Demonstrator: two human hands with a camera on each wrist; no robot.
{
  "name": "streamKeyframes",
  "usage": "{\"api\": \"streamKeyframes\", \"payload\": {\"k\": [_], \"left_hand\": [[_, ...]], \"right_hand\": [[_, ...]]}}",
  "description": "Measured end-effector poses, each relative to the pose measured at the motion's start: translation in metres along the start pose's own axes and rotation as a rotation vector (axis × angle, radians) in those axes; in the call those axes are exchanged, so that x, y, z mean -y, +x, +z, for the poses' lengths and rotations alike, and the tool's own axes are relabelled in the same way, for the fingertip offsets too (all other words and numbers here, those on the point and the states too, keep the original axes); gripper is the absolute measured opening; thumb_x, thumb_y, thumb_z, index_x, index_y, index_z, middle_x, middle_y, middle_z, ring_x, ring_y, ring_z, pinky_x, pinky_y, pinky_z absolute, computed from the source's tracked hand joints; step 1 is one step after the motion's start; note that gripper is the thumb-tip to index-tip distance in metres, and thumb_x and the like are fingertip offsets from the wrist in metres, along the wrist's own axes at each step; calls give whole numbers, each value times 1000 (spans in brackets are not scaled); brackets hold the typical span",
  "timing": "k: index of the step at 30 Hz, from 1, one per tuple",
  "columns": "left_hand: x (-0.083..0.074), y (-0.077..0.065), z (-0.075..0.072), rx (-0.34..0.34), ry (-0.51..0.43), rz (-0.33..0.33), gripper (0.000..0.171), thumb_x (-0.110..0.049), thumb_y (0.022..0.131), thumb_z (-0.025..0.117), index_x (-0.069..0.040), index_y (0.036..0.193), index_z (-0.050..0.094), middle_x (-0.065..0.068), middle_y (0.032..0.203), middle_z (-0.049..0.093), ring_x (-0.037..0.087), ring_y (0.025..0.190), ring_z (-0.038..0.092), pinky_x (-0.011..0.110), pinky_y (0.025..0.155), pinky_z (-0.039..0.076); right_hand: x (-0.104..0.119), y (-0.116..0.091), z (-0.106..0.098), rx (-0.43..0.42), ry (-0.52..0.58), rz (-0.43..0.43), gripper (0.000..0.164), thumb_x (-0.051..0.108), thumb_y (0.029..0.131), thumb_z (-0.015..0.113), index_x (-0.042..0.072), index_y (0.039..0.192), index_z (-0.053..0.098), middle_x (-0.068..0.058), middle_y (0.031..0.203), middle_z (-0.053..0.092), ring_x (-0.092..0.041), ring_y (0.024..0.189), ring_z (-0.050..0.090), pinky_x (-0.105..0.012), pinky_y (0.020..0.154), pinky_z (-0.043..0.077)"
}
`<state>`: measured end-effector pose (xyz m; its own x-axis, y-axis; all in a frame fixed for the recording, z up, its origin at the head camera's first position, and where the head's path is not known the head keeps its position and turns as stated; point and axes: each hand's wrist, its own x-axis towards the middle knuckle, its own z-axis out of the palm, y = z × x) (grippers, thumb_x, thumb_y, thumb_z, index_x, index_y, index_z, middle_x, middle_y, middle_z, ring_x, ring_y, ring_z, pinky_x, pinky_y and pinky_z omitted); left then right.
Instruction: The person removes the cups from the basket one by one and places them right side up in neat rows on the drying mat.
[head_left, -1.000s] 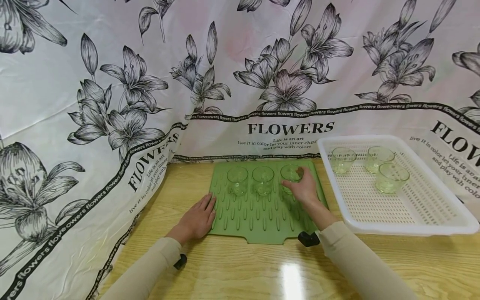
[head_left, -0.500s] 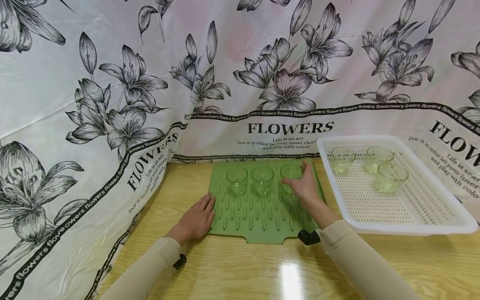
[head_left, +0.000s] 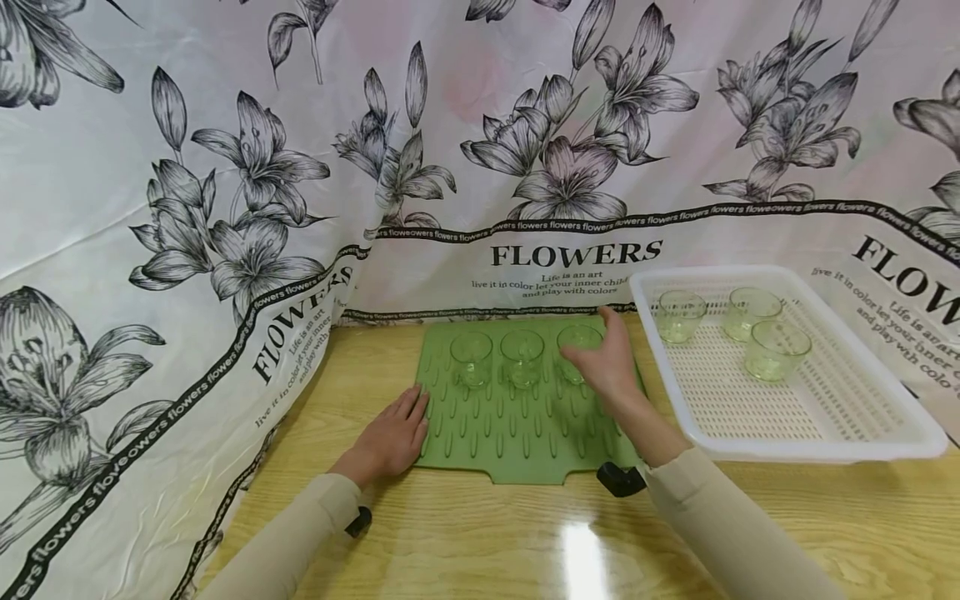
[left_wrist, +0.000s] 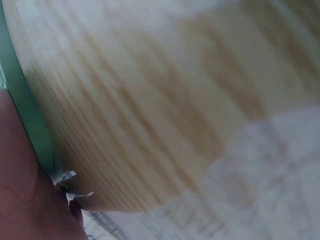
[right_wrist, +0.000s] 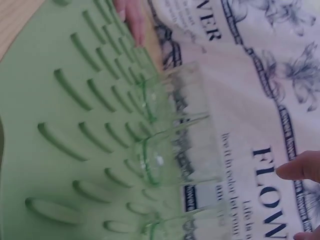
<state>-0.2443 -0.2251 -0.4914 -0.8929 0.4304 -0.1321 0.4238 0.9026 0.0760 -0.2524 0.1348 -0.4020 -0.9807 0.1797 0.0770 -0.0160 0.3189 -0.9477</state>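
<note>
Bench [head_left: 465, 542]: wood-grained, carrying the lot.
Basket [head_left: 817, 454]: white, slotted, right of the mat; holds three glasses [head_left: 777, 352].
Mat [head_left: 495, 425]: green, ribbed; probably flexible.
Left hand [head_left: 392, 435]: fingers straight, resting at the mat's left edge.
Right hand [head_left: 611, 362]: spread beside the end glass [head_left: 579, 336], pinching nothing.
Row [head_left: 522, 360]: three clear glasses, upright toward the mat's back; presumably light, rigid, breakable, slippery if wet; best gripped gently by opposite walls, below the rim.

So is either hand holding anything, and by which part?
Nothing is held. The right hand hovers by the nearest glass, clear of its rim; the left hand rests at the edge of the green mat.
</note>
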Motion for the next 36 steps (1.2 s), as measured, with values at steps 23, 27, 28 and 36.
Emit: {"api": "streamKeyframes", "payload": {"k": [23, 27, 28, 36], "left_hand": [[2, 2, 3, 6, 12, 9, 60, -35, 114, 20, -3, 164, 17, 17, 171, 9, 35, 157, 12, 49, 126, 21], [1, 2, 3, 18, 12, 10, 60, -35, 114, 20, -3, 164, 16, 17, 171, 8, 34, 157, 11, 48, 127, 20], [2, 3, 3, 19, 12, 8, 60, -35, 114, 20, -3, 164, 16, 17, 171, 8, 34, 157, 11, 48, 127, 20], [4, 5, 4, 11, 16, -3, 60, -36, 114, 19, -5, 164, 15, 16, 171, 8, 33, 157, 11, 47, 127, 19]], "right_hand": [[32, -34, -72, 153, -245, -158, 90, 19, 93, 74, 10, 164, 21, -24, 167, 21, -48, 151, 20, -74, 115, 21], [27, -29, -90, 167, -304, -140, 91, 21, 94, 72, 5, 165, 16, -30, 165, 18, -53, 149, 19, -76, 113, 23], [26, -28, -95, 171, -315, -138, 92, 21, 95, 72, 4, 164, 14, -31, 165, 17, -54, 149, 19, -76, 113, 23], [16, -17, -130, 185, -404, -108, 97, 29, 97, 70, -3, 163, 6, -38, 162, 14, -59, 145, 19, -77, 111, 24]]}}
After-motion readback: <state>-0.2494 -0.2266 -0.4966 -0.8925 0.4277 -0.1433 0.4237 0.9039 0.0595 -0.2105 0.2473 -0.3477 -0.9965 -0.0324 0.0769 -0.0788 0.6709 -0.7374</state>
